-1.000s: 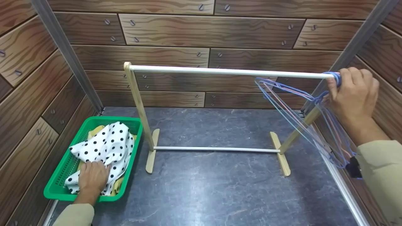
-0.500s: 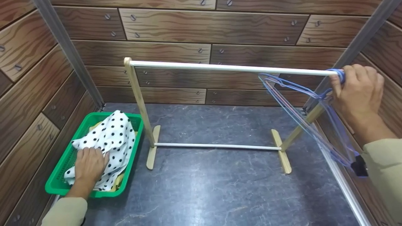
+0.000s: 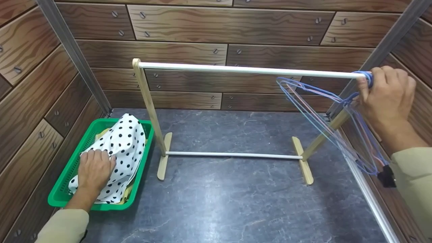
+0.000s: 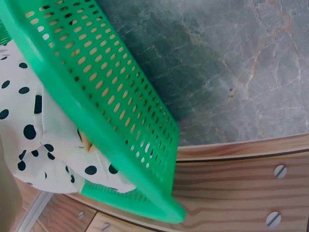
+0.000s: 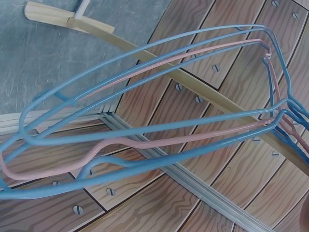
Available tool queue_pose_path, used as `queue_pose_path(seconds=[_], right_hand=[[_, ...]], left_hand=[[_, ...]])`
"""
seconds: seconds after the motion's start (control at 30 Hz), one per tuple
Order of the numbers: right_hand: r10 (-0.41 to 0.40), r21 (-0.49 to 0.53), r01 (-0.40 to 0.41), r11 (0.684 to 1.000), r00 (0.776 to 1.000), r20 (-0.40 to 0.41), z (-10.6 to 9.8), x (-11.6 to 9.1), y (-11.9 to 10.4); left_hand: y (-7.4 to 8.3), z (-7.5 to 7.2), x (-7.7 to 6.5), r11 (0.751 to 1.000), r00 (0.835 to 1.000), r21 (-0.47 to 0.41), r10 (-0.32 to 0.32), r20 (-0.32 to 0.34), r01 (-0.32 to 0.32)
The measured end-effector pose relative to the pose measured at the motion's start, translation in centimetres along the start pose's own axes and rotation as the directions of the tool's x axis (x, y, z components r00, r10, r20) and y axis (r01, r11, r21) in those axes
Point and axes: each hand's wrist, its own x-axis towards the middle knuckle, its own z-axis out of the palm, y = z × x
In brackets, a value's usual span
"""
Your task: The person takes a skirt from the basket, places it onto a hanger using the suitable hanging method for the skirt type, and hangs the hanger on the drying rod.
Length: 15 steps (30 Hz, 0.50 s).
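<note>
A white cloth with black polka dots [image 3: 126,145] lies bunched in a green plastic basket [image 3: 143,170] on the left. My left hand [image 3: 94,170] grips the cloth from above, its fingertips hidden in the folds. On the right, my right hand [image 3: 389,96] grips the top right end of a wooden clothes rack [image 3: 236,69], thumb against the bar beside the hanger hooks. Several blue and pink hangers [image 3: 310,88] hang bunched there; their loops [image 5: 159,130] fill the right wrist view. The left wrist view shows the basket's perforated wall [image 4: 116,92] and dotted cloth [image 4: 29,121].
Yellow fabric [image 3: 126,195] shows under the dotted cloth. The rack's wooden feet [image 3: 164,158] and lower white rod [image 3: 233,154] stand on the grey marbled floor [image 3: 219,195]. Wood-patterned walls [image 3: 182,25] with metal corner posts [image 3: 72,50] enclose the space.
My left hand has shifted up and slightly left on the dotted cloth, and the cloth's far end has been pushed toward the basket's back rim. My right hand keeps its place on the rack.
</note>
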Motion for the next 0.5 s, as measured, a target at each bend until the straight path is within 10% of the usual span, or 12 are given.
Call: queue_pose_path(seconds=[0.5], right_hand=[[0.005, 0.001, -0.005, 1.000, 1.000, 0.013, -0.1, 0.1, -0.1]], left_hand=[[-1.2, -2.1, 1.9, 0.997, 0.980, -0.024, 0.061, -0.191, -0.067]])
